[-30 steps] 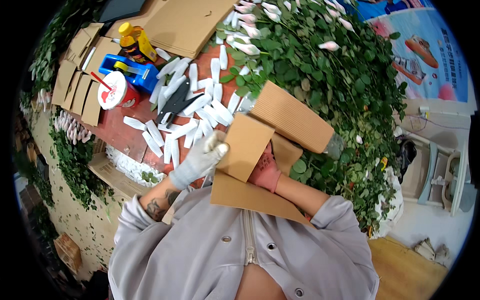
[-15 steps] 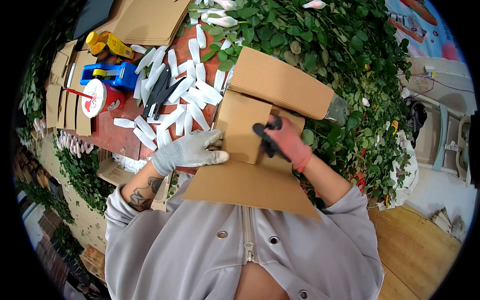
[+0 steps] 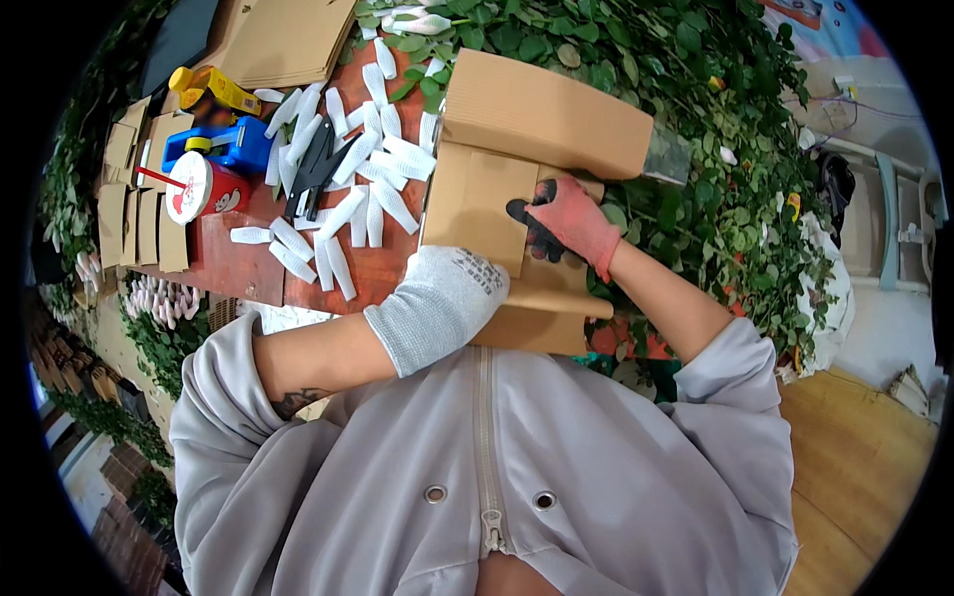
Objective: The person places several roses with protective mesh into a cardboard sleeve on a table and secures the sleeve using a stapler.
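A brown cardboard box (image 3: 556, 117) lies in front of me, its ribbed far lid raised and its near flap (image 3: 556, 303) bent up close to my jacket. My left hand (image 3: 452, 290), in a grey-white glove, is closed at the left part of that near flap; its fingertips are out of sight behind the hand. In a red glove with black fingers, my right hand (image 3: 568, 223) is over the middle of the box. Its thumb and bent fingers are at the edge of an inner flap (image 3: 482, 204).
Left on the red table are many white foam net sleeves (image 3: 383, 164), a black stapler (image 3: 316, 174), a blue tape dispenser (image 3: 221, 144), a red cup (image 3: 204, 189) with a straw and a yellow bottle (image 3: 221, 91). Leafy stems (image 3: 725, 189) crowd the right. Flat cardboard (image 3: 288, 40) is stacked behind.
The near flap has gone from lying outward to folded up. My left hand has moved right and nearer onto it. My right hand has shifted slightly farther away.
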